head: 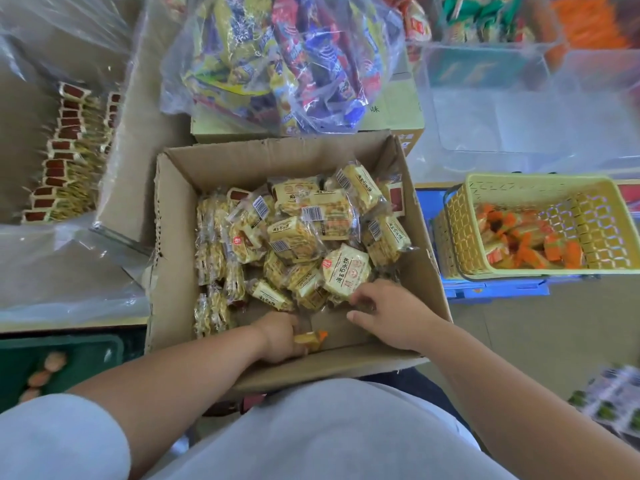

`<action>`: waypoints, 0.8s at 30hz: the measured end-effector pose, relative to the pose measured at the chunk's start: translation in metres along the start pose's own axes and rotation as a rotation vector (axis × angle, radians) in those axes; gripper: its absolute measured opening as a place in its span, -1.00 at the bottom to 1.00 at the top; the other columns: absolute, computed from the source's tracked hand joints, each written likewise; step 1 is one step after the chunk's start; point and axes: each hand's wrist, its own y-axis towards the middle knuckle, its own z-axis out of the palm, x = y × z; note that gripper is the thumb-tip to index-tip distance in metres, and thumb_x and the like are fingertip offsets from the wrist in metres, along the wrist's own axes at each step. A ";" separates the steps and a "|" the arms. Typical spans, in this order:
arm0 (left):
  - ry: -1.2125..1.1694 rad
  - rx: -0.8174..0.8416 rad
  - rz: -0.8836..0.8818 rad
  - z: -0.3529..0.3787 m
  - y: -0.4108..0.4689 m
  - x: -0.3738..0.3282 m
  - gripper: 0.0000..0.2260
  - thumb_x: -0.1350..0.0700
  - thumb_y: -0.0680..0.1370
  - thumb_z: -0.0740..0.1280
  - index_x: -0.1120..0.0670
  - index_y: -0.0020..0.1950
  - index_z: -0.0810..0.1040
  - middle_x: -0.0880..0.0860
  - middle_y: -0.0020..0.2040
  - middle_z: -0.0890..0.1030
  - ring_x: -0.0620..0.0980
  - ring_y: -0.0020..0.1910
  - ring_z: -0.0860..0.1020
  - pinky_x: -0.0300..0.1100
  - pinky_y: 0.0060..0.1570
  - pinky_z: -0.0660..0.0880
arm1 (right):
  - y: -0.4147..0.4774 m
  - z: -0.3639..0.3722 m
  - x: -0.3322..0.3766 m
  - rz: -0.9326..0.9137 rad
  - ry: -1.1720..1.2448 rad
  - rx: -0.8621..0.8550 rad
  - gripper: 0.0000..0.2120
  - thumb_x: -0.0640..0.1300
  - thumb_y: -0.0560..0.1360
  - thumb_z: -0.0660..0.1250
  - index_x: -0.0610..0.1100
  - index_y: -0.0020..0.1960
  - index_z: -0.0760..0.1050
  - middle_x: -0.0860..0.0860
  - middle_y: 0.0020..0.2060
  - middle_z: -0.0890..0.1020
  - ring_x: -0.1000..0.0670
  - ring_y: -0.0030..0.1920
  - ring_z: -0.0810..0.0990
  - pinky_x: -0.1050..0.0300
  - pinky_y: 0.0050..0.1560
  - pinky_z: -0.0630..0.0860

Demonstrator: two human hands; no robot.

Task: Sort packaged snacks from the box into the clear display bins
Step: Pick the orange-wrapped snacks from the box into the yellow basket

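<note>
- Cardboard box (173, 237) is holding a heap of snack packets (304, 233); much sorting is remaining, I judge.
- Clear bin (52, 265) on my left is showing packet rows (65, 161) already placed.
- My left hand (280, 337) is gripping an orange-ended packet (310, 338) inside the box.
- My right hand (391, 313) is curling over the heap; hold unclear.

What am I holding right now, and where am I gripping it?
Your left hand grips a small yellow-and-orange wrapped snack by one end. Your right hand touches the cream packets; a grip cannot be told.

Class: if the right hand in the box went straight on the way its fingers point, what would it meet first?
Probably the pale round packet just beyond the right hand; depth unclear.
</note>
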 end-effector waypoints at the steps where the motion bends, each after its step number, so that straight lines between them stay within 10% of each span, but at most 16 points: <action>1: -0.015 -0.002 0.023 -0.004 -0.004 -0.001 -0.70 -0.19 0.55 0.41 -0.02 0.11 0.50 0.01 0.04 0.51 0.04 -0.01 0.48 -0.15 -0.14 0.37 | 0.001 0.000 0.000 0.000 -0.010 -0.007 -0.70 0.21 0.54 0.34 0.12 0.21 0.51 0.04 0.10 0.49 0.00 0.12 0.49 0.04 0.22 0.46; 9: 0.003 -0.216 0.128 -0.036 -0.085 0.022 -0.78 -0.24 0.55 0.37 -0.17 -0.05 0.41 -0.10 -0.02 0.40 -0.09 -0.11 0.45 -0.16 -0.25 0.30 | -0.003 -0.017 0.032 -0.159 -0.038 -0.146 -0.79 0.16 0.56 0.33 0.10 0.13 0.57 0.16 -0.32 0.52 0.17 -0.25 0.49 0.19 -0.27 0.39; 16: -0.416 -1.226 0.060 -0.025 -0.139 0.062 -0.75 -0.13 0.55 0.34 0.03 0.06 0.55 -0.04 0.27 0.40 -0.20 0.14 0.34 -0.18 0.09 0.33 | 0.054 -0.015 0.120 -0.622 -0.529 -0.132 -0.44 0.21 0.50 0.37 0.08 0.45 0.40 -0.01 0.37 0.44 -0.10 0.41 0.36 -0.12 0.44 0.34; 24: -0.906 -1.620 -0.086 -0.008 -0.128 0.075 -0.77 -0.13 0.59 0.23 0.01 0.06 0.50 0.18 0.18 0.48 -0.40 0.17 0.36 -0.50 0.17 0.26 | 0.140 0.030 0.192 -0.833 -1.184 0.009 -0.05 0.13 0.38 0.53 0.05 0.62 0.12 -0.11 0.63 0.08 -0.22 0.62 -0.08 -0.39 0.54 -0.08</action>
